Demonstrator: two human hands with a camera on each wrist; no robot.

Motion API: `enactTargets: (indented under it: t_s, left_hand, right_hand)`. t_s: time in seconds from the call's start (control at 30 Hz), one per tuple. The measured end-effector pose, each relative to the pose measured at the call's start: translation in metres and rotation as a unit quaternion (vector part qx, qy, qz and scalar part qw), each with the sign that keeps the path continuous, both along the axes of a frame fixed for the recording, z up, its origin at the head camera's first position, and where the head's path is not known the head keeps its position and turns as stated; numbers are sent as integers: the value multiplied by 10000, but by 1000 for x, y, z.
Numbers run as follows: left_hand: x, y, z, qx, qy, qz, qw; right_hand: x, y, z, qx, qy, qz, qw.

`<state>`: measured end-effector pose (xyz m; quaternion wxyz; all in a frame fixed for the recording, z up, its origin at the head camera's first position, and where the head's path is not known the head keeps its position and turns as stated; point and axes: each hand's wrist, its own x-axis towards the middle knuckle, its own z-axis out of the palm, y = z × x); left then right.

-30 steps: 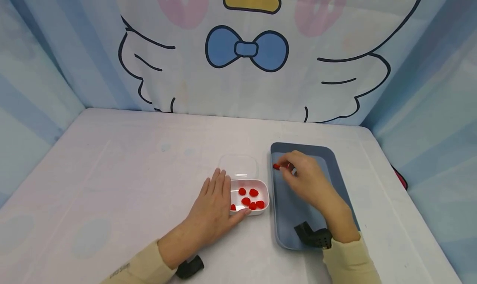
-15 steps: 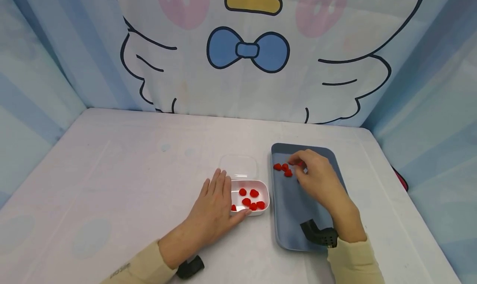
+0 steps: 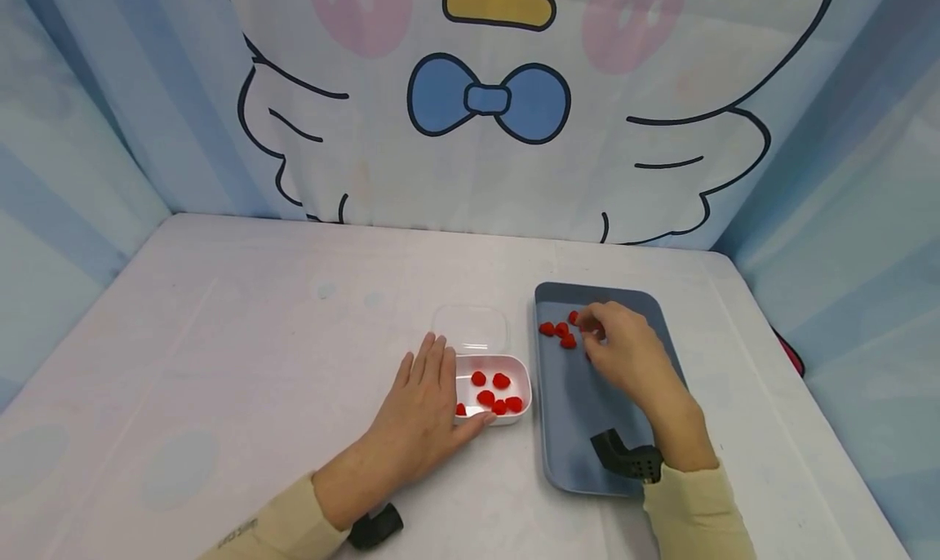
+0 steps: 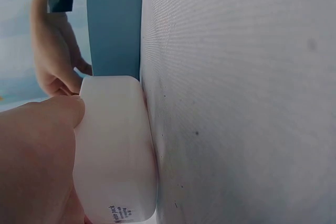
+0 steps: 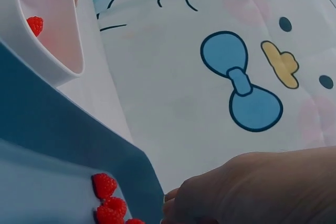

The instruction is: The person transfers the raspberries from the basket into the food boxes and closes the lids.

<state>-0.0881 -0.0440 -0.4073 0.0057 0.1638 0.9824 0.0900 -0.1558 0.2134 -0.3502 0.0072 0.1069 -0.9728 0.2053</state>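
Observation:
My left hand (image 3: 416, 405) lies with straight fingers along the left side of a small white box (image 3: 520, 368), its thumb over the near rim. Several red raspberries (image 3: 485, 397) sit inside the box. On the blue-grey tray (image 3: 587, 429), my right hand (image 3: 624, 348) has its fingers curled at the far end, fingertips right at a raspberry (image 3: 574, 317). More raspberries (image 3: 561, 330) lie just left of those fingertips, and in the right wrist view raspberries (image 5: 105, 185) cluster along the tray wall. I cannot tell whether the right fingers pinch one.
A clear plastic lid (image 3: 470, 327) lies behind the white box. The tray stands close to the box's right side. A white cloth covers the table (image 3: 257, 323), with a patterned curtain (image 3: 470, 184) rising at its back edge.
My right hand has shifted rightward from the tray's left edge, uncovering several raspberries there. One more shows by its fingertips now. The left hand and box stay put.

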Motion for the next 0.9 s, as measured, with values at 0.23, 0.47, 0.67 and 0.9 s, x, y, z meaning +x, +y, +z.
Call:
enactTargets:
  t_s: [0.23,0.47,0.67,0.9]
  left_hand:
    - [1,0,0,-27,34,0,10000]
    - [1,0,0,-47,-46,16,10000]
    - [1,0,0,-49,-112,20,9999]
    - [0,0,0,-118,3,4,9999]
  right_hand:
    - [-3,1,-5,251,-320,-37,9992]
    - [-5,1,-9,429,-550,-84,9975]
    - [-6,1,-12,529,-652,-31,9965]
    - [-7,-1,-12,593,-834,-37,9947]
